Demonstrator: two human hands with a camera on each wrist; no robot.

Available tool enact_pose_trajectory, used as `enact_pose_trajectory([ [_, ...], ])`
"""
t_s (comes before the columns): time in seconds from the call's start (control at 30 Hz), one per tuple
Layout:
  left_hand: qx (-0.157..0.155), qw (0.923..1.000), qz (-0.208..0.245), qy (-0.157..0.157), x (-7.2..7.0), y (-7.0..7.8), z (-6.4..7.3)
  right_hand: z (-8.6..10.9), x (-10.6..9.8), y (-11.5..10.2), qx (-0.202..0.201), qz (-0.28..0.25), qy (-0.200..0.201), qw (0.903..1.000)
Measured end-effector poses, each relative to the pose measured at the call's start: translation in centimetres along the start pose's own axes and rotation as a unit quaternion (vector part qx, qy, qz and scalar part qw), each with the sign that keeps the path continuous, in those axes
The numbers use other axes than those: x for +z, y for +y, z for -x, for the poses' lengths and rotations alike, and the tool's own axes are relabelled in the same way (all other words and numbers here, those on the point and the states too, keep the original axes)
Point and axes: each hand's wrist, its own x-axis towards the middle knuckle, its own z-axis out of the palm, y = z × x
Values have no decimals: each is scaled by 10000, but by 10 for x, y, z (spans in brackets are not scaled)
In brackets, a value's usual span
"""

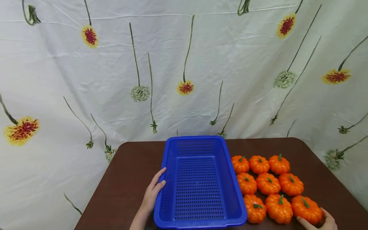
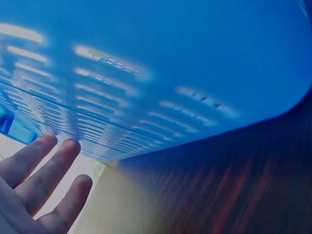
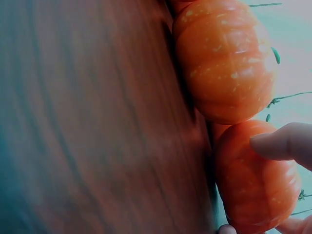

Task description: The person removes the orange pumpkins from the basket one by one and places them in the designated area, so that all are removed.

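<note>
A blue plastic basket (image 1: 198, 179) with slotted walls stands on the table. My left hand (image 1: 150, 193) touches its left rim with the index finger and thumb; in the left wrist view the other fingers (image 2: 51, 170) extend, fairly straight, beside the slotted outer wall (image 2: 146, 68). Small orange pumpkins with green stems sit to the basket's right in three rows of three. At the front right corner, my right hand (image 1: 323, 222) holds a pumpkin (image 1: 307, 209), thumb on its near side and fingers round its right side. The right wrist view shows the thumb (image 3: 282, 144) pressed on that pumpkin (image 3: 258, 190).
Beside the held pumpkin sits another pumpkin (image 1: 279, 209) of the front row. The left column of pumpkins stands close along the basket's right wall. Behind the dark brown table (image 1: 123, 179) hangs a white cloth (image 1: 115, 64) with printed flowers.
</note>
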Motion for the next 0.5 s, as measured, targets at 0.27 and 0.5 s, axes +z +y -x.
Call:
enact_pose_trajectory([
  [0.27,-85,9993,-361,76,-2,5,3,-1,-4,-3,-5,41,-382,9993],
  [0.5,-76,9891,-1422,375,-10,5,8,-5,-13,-10,-60,484,-1016,9936],
])
